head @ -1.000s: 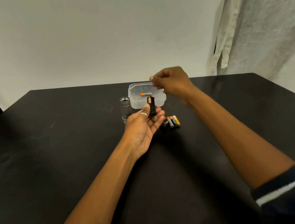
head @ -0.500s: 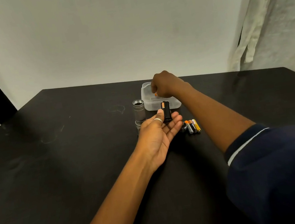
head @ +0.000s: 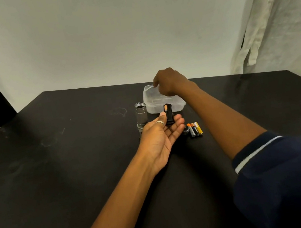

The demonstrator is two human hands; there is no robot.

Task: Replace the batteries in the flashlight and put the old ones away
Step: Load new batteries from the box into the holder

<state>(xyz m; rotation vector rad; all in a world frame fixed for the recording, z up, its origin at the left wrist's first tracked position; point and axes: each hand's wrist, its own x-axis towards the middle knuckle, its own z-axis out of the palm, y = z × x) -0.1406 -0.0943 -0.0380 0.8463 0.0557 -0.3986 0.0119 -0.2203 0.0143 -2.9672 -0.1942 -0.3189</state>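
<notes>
**Black holder held up beside the tub**

Clear plastic tub [head: 164, 104] is taken as the landmark. A black battery holder [head: 169, 114] is pinched upright by the left hand [head: 161, 136] just in front of it. The right hand [head: 170, 81] is curled over its far rim; its grip cannot be told. Left of the tub the flashlight body [head: 141, 115] is stood open-ended; in front, three batteries [head: 195, 129] are laid side by side. Wide bare table [head: 55, 169] is left on the left.

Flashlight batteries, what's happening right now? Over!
Left hand holds black battery holder, one battery inside. Right hand over clear tub, grip unclear. Three loose batteries on table. Nothing blocking.
</notes>
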